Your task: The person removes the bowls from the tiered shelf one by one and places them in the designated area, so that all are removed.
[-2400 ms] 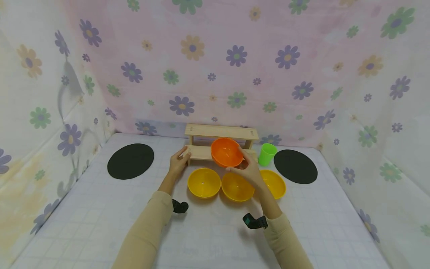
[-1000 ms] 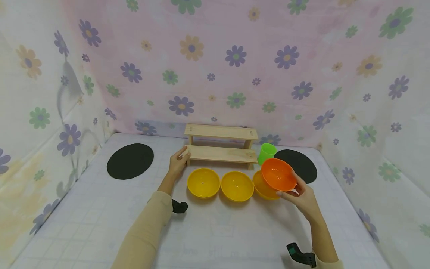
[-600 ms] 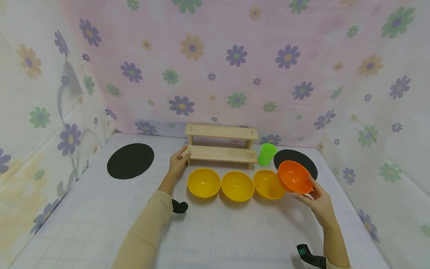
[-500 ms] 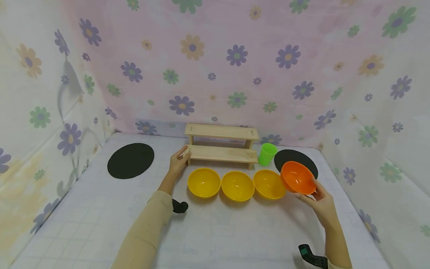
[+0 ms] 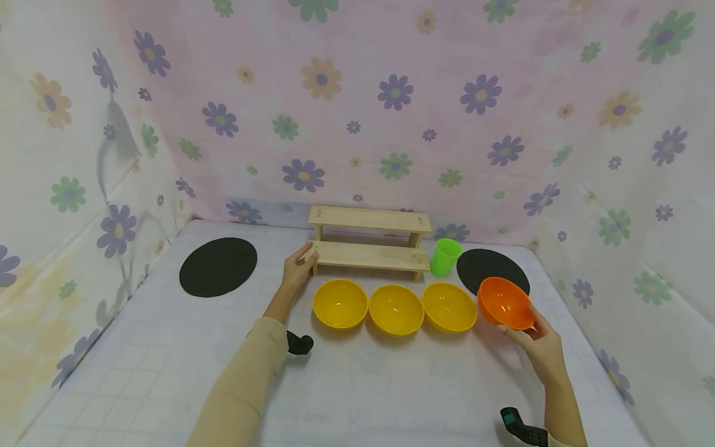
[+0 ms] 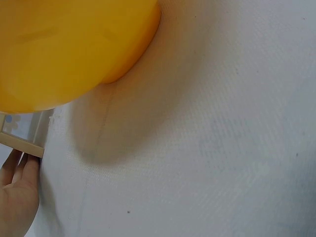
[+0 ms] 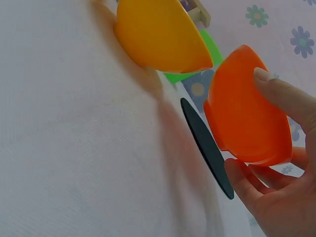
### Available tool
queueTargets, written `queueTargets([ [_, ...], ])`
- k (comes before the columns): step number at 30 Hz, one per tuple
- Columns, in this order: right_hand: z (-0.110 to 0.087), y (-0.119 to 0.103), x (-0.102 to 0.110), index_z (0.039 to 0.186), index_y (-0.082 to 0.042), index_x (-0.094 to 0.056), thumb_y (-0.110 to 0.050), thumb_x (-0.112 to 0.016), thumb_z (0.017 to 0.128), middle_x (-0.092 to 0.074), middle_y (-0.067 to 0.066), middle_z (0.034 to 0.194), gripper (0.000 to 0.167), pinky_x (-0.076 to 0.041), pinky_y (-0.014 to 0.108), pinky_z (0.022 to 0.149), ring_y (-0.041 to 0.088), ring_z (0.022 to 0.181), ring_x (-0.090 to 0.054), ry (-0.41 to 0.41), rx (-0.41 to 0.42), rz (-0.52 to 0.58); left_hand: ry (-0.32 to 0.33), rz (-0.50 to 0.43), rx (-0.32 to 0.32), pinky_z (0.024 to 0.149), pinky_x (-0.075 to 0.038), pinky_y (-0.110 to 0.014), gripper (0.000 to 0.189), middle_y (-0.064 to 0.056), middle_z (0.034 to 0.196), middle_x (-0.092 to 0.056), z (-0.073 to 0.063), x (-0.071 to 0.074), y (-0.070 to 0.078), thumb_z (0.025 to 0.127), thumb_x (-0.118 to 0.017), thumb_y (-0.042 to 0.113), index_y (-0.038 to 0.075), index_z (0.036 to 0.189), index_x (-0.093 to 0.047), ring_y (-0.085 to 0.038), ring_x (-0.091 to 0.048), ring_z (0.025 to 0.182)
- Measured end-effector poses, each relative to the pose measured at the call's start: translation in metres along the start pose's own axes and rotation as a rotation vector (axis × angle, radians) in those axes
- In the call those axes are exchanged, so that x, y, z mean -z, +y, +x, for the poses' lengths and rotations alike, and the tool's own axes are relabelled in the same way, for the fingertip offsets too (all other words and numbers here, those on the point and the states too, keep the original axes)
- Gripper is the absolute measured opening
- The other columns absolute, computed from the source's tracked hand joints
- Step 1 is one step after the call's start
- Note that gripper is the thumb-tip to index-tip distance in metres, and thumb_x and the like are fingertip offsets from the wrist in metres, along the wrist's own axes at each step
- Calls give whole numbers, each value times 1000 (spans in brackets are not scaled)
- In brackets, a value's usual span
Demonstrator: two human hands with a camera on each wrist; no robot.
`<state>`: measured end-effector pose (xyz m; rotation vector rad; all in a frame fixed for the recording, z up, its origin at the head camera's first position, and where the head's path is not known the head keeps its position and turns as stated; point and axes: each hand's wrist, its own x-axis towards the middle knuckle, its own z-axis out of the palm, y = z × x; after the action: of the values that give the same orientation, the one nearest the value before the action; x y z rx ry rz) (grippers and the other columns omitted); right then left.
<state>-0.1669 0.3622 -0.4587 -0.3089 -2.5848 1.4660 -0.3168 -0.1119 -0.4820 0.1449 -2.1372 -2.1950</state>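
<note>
An orange bowl is held by its rim and side in my right hand, to the right of the row of yellow bowls. In the right wrist view the thumb lies on the side of the orange bowl, fingers beneath, and the bowl is off the cloth. My left hand grips the left end of the lower step of a two-step wooden shelf. Its fingers meet the shelf's edge in the left wrist view. Three yellow bowls, left, middle and right, stand before the shelf.
A green cup stands at the shelf's right end. Black round mats lie left and right, the right one partly behind the orange bowl. Flowered cloth walls enclose the white-covered table.
My right hand has carried the orange bowl from in front of the shelf, over the yellow bowls, to the right, then slightly lower. The left hand has stayed on the shelf.
</note>
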Motion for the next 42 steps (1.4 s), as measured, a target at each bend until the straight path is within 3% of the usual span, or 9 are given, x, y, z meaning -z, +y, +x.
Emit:
queueTargets([
  [5,-1,3,-1,151,-9,-13,-29,-67,88,-29,25,147,86,-38,-2,74,-5,96,-41,-12,-16,-26,-8,-11,7,99,-44,-38,49,-19,143,-41,1,0,-1,94,-57,14,6,140,-43,-32,-50,121],
  [9,-1,9,-3,152,-11,-13,-32,-67,87,-31,25,147,87,-36,-2,73,14,107,-45,-21,-22,-59,-25,-35,14,102,-41,-41,50,-20,144,-40,0,1,1,94,-57,13,5,141,-42,-34,-47,124],
  [12,-2,10,-4,151,-10,-11,-32,-67,87,-28,26,148,88,-35,-3,71,32,115,-42,-28,-33,-63,-44,-44,26,102,-40,-42,50,-22,145,-38,-7,1,12,94,-56,10,2,141,-41,-37,-45,125],
  [15,-3,9,-4,151,-9,-9,-32,-68,86,-24,27,149,90,-34,-4,70,39,119,-39,-32,-57,-54,-40,-47,28,102,-41,-42,50,-22,145,-38,-8,1,12,94,-56,10,3,141,-41,-36,-45,126],
  [19,-2,11,-5,151,-8,-8,-31,-69,86,-21,27,150,92,-35,-4,70,39,120,-38,-37,-80,-45,-17,-38,13,101,-42,-40,49,-20,143,-41,-2,0,1,94,-57,12,6,141,-43,-34,-47,125],
  [28,0,12,-4,151,-7,-6,-34,-68,86,-23,28,149,94,-35,-3,70,41,121,-38,-78,-74,-76,-9,-20,15,100,-43,-41,50,-18,144,-41,0,1,-1,94,-58,14,7,141,-43,-33,-47,125],
  [34,2,9,-2,151,-6,-4,-38,-65,87,-24,28,149,94,-42,7,82,43,122,-38,-110,-71,-114,-2,-21,21,87,-49,-24,49,-17,142,-44,0,1,-1,93,-58,14,8,140,-44,-28,-51,119],
  [38,3,9,-2,151,-5,-5,-37,-64,89,-25,29,148,92,-38,1,76,42,120,-40,-116,-53,-115,2,-28,25,77,-48,-15,49,-18,140,-46,0,0,0,93,-59,14,8,140,-45,-24,-53,114],
  [42,4,10,-2,151,-4,-6,-38,-63,89,-25,30,147,91,-32,-3,69,42,118,-41,-116,-43,-111,2,-15,30,80,-49,-17,49,-19,141,-45,1,1,1,94,-59,15,8,140,-45,-23,-53,113],
])
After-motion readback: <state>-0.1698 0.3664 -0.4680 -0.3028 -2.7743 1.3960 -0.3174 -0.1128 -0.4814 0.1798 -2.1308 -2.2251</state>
